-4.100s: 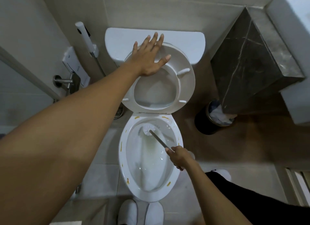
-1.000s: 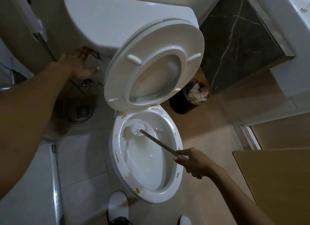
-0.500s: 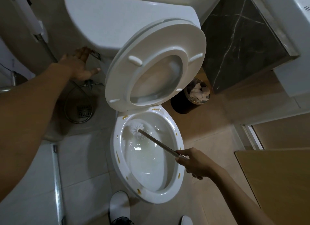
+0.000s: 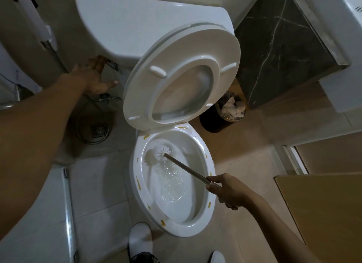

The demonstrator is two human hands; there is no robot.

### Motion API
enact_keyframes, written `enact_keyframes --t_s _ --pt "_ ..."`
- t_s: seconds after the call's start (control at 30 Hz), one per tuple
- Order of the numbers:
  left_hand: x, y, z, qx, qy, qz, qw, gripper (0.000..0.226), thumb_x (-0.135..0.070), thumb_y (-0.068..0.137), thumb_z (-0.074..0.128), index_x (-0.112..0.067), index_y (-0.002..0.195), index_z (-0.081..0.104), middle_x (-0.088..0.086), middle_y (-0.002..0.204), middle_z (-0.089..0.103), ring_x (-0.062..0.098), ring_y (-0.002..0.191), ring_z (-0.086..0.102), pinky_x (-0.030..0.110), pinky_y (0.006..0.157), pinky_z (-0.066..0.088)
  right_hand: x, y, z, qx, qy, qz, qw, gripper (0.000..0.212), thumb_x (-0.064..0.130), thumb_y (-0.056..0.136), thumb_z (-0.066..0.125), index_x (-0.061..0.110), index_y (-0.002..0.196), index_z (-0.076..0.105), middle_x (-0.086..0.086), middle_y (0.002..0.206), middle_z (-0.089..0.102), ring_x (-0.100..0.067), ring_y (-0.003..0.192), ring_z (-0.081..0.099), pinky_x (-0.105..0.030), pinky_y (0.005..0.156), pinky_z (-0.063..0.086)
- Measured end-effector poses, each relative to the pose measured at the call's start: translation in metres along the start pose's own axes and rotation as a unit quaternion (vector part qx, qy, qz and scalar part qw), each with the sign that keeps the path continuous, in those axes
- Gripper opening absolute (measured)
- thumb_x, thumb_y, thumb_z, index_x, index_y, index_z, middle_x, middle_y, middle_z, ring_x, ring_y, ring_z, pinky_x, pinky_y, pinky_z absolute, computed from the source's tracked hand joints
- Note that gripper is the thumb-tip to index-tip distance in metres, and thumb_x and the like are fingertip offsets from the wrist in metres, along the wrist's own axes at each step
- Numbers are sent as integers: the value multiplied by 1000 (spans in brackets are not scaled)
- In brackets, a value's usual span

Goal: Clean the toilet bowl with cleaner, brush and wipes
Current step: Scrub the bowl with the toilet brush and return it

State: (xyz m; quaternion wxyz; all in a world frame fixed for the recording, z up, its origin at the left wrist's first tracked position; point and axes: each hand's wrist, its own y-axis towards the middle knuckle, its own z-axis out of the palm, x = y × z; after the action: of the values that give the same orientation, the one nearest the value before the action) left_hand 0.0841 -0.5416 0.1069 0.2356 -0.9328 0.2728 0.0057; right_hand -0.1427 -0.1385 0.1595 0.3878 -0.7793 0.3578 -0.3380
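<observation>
Seen from above, a white toilet bowl sits at the centre of a small tiled bathroom, its seat and lid raised and leaning back against the cistern behind it. The right hand, just beside the bowl's right rim, is wrapped around the metal handle of a toilet brush, whose white bristle head rests against the far left inner wall of the bowl. The left hand reaches past the bowl's left side to the flush lever on the cistern's flank, with the fingers spread and fairly straight; they seem to press the lever, though the shadow there makes the contact hard to confirm. Water in the bowl is now churning and bubbling, where a second ago it lay calm, so the flush has just begun while the brush stays in place. This suggests the scrubbing stage is closing and rinsing is under way. Yellow-orange drips dot the bowl's rim, which probably calls for wiping later. To the right of the bowl stands a dark bin filled with crumpled tissue, and to its left a floor drain ringed by a coiled hose. A white slipper shows just in front of the bowl.
</observation>
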Motion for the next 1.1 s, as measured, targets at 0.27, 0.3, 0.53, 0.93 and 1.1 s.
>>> enact_keyframes --t_s 0.27,0.3,0.53,0.93,1.1 --pt "-4 -2 -1 -3 2 -6 1000 87 -60 94 33 -13 151 -12 4 159 -13 20 147 -4 44 117 3 -2 0 2 2 -1 3 1000 42 30 100 47 23 142 45 -5 67 54 -10 43 45 -23 44 45" --pt "-4 -2 -2 -3 1 -6 1000 87 -60 93 34 -13 151 -12 3 159 -13 20 147 -4 44 117 3 -2 0 2 3 -1 2 1000 42 30 100 47 23 141 46 -5 68 55 -10 43 46 -23 44 45" --pt "-3 1 -1 -4 2 -6 1000 88 -61 93 35 -13 150 -12 2 159 -12 20 147 -4 45 116 5 -3 -1 2 5 -2 -1 1000 40 29 100 47 22 140 48 -4 65 53 -8 39 43 -21 42 43" --pt "-5 0 -1 -2 11 -11 1000 88 -61 93 34 -13 150 -13 3 159 -12 20 147 -4 45 117 5 -2 -1 2 12 -5 0 1000 42 29 100 47 23 142 46 -3 67 54 -8 41 45 -21 43 44" --pt "-5 0 -2 -1 9 -10 1000 89 -62 92 34 -14 150 -13 4 159 -12 22 147 -2 45 118 6 -1 -2 2 35 0 14 999 37 29 99 49 24 136 53 -4 68 54 -9 42 43 -23 46 44"
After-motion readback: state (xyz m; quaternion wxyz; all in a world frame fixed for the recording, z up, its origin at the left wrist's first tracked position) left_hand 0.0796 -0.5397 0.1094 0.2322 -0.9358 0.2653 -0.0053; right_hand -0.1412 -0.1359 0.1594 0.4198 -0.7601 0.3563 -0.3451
